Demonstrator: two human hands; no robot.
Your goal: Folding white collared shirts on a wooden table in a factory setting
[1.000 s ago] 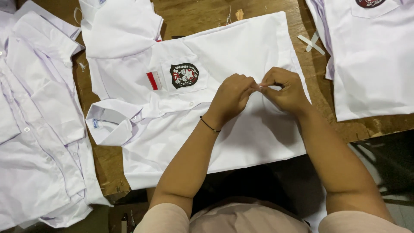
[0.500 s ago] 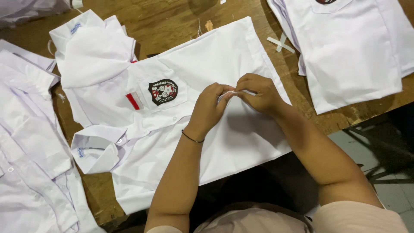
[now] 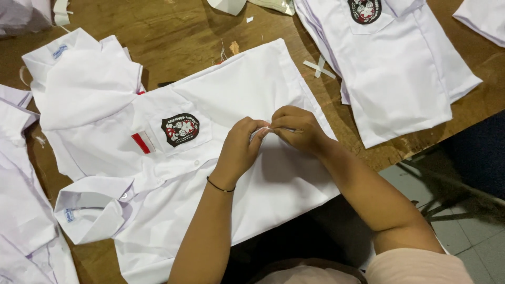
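Nearest the camera, both forearms are reaching out over the white shirt (image 3: 247, 137) that is lying spread flat across the middle of the wooden bench (image 3: 179, 37), its hem hanging toward the near edge. The left hand (image 3: 239, 150), with a thin dark band at the wrist, and the right hand (image 3: 297, 129) are meeting fingertip to fingertip just right of the shirt's centre, both pinching a small pale bit at the placket; whether that is a button, a thread or a paper tag is too small to tell. Judging from how things are lying, the shirt is looking finished as a garment: the dark round badge (image 3: 180, 129) is sitting on the chest pocket, the little red and white flag patch (image 3: 143, 142) is showing just left of it, and the collar (image 3: 87, 208) is resting at the near left. So the work is looking like late detail handling, with folding not yet done on this one. To the left, more white shirts (image 3: 21, 210) are lying loosely heaped. Farther off to the right, a folded shirt stack (image 3: 400, 68) is sitting neatly, badge up. No bins, boxes or trays are showing anywhere; everything is resting directly on the bench. At the far edge, pale paper scraps (image 3: 318, 67) are lying scattered.
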